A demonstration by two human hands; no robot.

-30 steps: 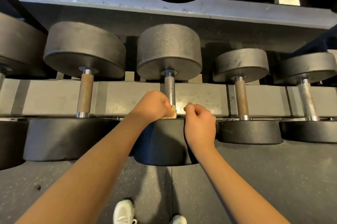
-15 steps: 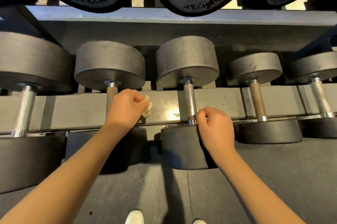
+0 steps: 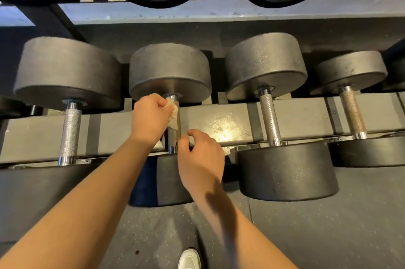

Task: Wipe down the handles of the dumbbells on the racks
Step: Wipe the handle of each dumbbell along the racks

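So the big grey rack [image 3: 219, 121] is carrying a row of round-head dumbbells on its lower tier, with more sitting on the upper shelf [image 3: 153, 12], and the person is standing over it all on the rubber floor [image 3: 328, 225]. Right now they're working on the second dumbbell from the left [image 3: 169, 71], which is lying front to back in its cradle like its neighbours. Its handle [image 3: 174, 136] is the one getting cleaned. The left hand [image 3: 150, 119] is gripping a small crumpled pale wipe [image 3: 173, 112] and pressing it onto the far end of the bar, right up by the rear head. The right hand [image 3: 200, 159] is sitting at the near end with fingers loosely curled and the thumb just about at the bar, and I honestly can't tell if it's pinching the handle or only resting beside it. I'm reading this as the top of a stroke, so the next move is probably calling for dragging the wipe down toward the near collar, maybe twisting to cover the knurling all round, with the right hand shifting clear. The left neighbour's handle [image 3: 69, 132] and the right neighbour's handle [image 3: 270, 117] aren't being touched.
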